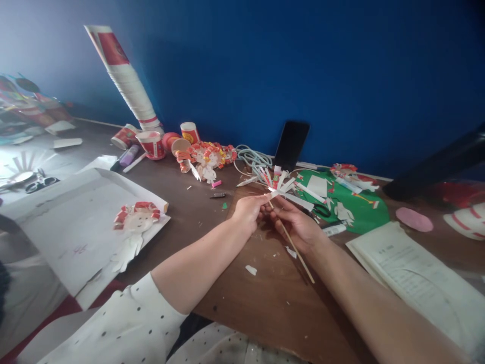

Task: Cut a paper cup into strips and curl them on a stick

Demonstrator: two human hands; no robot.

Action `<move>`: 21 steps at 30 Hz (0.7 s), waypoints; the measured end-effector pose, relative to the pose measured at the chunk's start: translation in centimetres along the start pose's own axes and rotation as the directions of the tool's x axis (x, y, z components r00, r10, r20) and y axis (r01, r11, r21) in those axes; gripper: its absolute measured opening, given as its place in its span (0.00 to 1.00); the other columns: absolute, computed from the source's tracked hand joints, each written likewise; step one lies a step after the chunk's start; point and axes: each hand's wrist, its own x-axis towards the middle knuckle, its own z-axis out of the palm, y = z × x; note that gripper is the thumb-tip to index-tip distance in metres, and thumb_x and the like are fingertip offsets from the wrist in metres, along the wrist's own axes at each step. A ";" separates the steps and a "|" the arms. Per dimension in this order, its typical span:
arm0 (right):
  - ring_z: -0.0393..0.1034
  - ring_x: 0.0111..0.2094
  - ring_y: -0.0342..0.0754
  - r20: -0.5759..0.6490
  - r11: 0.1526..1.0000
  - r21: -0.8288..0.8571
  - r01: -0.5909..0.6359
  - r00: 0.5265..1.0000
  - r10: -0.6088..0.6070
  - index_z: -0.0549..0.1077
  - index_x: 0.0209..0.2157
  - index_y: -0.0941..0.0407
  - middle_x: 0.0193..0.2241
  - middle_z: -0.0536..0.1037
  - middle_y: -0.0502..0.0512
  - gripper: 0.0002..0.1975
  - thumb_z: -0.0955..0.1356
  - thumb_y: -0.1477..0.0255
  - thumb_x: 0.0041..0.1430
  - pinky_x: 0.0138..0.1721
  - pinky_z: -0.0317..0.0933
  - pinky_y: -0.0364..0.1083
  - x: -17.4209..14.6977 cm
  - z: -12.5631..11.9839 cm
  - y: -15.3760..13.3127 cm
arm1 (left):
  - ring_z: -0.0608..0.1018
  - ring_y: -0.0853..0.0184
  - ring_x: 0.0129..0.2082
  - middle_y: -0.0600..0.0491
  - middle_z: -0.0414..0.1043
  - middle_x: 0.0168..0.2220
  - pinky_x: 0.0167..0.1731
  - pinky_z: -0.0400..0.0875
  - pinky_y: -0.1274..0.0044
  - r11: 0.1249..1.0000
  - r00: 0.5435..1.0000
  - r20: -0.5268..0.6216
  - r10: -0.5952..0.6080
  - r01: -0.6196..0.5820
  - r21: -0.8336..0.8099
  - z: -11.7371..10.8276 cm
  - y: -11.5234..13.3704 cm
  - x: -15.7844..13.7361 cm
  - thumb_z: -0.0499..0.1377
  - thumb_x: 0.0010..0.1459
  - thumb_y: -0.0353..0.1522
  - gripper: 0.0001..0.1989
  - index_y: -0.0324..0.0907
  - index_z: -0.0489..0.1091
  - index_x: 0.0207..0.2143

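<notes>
Above the middle of the table, both hands are close together at a paper cup cut into fanned-out strips (282,186), white with some red. My left hand (247,212) pinches the cup's base, its thumb lying along the near side. A thin wooden stick (297,251) slants from the cup down toward me, passing over the fingers of my right hand (299,226). Those right fingers curl under the stick and the cup; their exact grip is partly hidden. Small white paper scraps (250,270) lie on the table below.
A tall leaning stack of paper cups (131,83) and several loose cups stand at the back left. Paper doll figures (138,217) lie on a white folder (56,242). A phone (292,144) leans on the blue wall. Green paper (371,212) and an open notebook (420,273) are right.
</notes>
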 end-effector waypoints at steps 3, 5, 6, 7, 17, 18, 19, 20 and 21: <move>0.72 0.26 0.36 0.001 0.999 0.030 -0.018 1.000 0.018 0.73 0.47 0.50 0.31 0.78 0.49 0.24 0.68 0.84 0.50 0.24 0.66 0.31 0.0 0.0 0.0 | 0.63 0.79 0.12 0.55 0.63 0.15 0.12 0.50 0.85 1.000 1.000 -0.005 -0.001 0.001 -0.009 -0.1 0.0 0.1 0.63 0.52 0.27 0.10 0.35 0.66 0.20; 0.72 0.27 0.36 -0.003 0.999 0.043 -0.027 1.000 0.027 0.73 0.48 0.50 0.31 0.78 0.49 0.24 0.68 0.85 0.50 0.25 0.67 0.31 -0.1 0.1 -0.1 | 0.63 0.79 0.12 0.55 0.64 0.16 0.12 0.49 0.85 1.000 1.000 -0.008 -0.014 0.014 0.000 -0.1 0.0 0.2 0.63 0.52 0.27 0.10 0.35 0.66 0.21; 0.73 0.27 0.36 -0.003 0.998 0.048 -0.032 0.999 0.033 0.73 0.48 0.50 0.31 0.78 0.50 0.24 0.68 0.85 0.50 0.25 0.67 0.31 -0.1 0.1 -0.1 | 0.62 0.79 0.12 0.55 0.64 0.16 0.12 0.48 0.85 1.000 1.000 -0.011 -0.021 0.021 0.003 -0.1 0.0 0.2 0.63 0.52 0.27 0.10 0.35 0.66 0.21; 0.73 0.27 0.36 -0.001 0.998 0.050 -0.038 0.999 0.038 0.73 0.48 0.51 0.32 0.78 0.50 0.24 0.68 0.85 0.50 0.25 0.67 0.31 -0.1 0.1 -0.1 | 0.62 0.79 0.12 0.55 0.63 0.16 0.12 0.48 0.85 1.000 1.000 -0.016 -0.027 0.027 0.003 -0.1 0.0 0.2 0.62 0.52 0.27 0.10 0.35 0.66 0.21; 0.71 0.24 0.35 -0.032 0.996 0.060 -0.065 0.997 0.067 0.71 0.50 0.51 0.32 0.78 0.51 0.25 0.66 0.85 0.52 0.18 0.62 0.30 -0.4 1.0 -0.4 | 0.65 0.78 0.13 0.56 0.63 0.17 0.12 0.50 0.84 0.999 0.999 -0.042 -0.034 0.034 -0.006 -0.1 0.2 0.3 0.64 0.52 0.29 0.11 0.37 0.65 0.22; 0.70 0.23 0.35 -0.033 0.996 0.060 -0.062 0.997 0.065 0.71 0.50 0.51 0.32 0.78 0.51 0.25 0.66 0.86 0.52 0.16 0.60 0.30 -0.4 1.1 -0.5 | 0.65 0.77 0.13 0.56 0.63 0.17 0.12 0.49 0.84 0.999 0.999 -0.030 -0.035 0.034 -0.010 -0.1 0.1 0.4 0.64 0.51 0.30 0.11 0.37 0.65 0.22; 0.69 0.22 0.35 -0.034 0.996 0.060 -0.062 0.997 0.064 0.71 0.50 0.52 0.32 0.78 0.52 0.25 0.66 0.86 0.52 0.15 0.59 0.29 -0.3 1.1 -0.5 | 0.65 0.78 0.13 0.56 0.63 0.16 0.12 0.48 0.84 0.999 0.999 -0.014 -0.033 0.033 -0.017 -0.2 0.1 0.4 0.65 0.51 0.30 0.11 0.37 0.65 0.22; 0.69 0.22 0.34 -0.036 0.996 0.060 -0.064 0.997 0.066 0.71 0.49 0.52 0.32 0.78 0.52 0.25 0.65 0.86 0.52 0.14 0.57 0.29 -0.3 1.2 -0.5 | 0.64 0.78 0.13 0.56 0.63 0.16 0.11 0.47 0.84 0.999 0.999 0.004 -0.032 0.033 -0.022 -0.3 0.1 0.5 0.65 0.50 0.30 0.12 0.37 0.65 0.22; 0.68 0.21 0.34 -0.040 0.996 0.062 -0.070 0.997 0.072 0.71 0.49 0.53 0.32 0.78 0.52 0.25 0.65 0.87 0.51 0.14 0.56 0.28 -0.3 1.2 -0.5 | 0.64 0.78 0.13 0.56 0.63 0.16 0.11 0.46 0.84 0.999 0.999 0.018 -0.031 0.032 -0.023 -0.3 0.1 0.5 0.65 0.50 0.30 0.12 0.37 0.64 0.22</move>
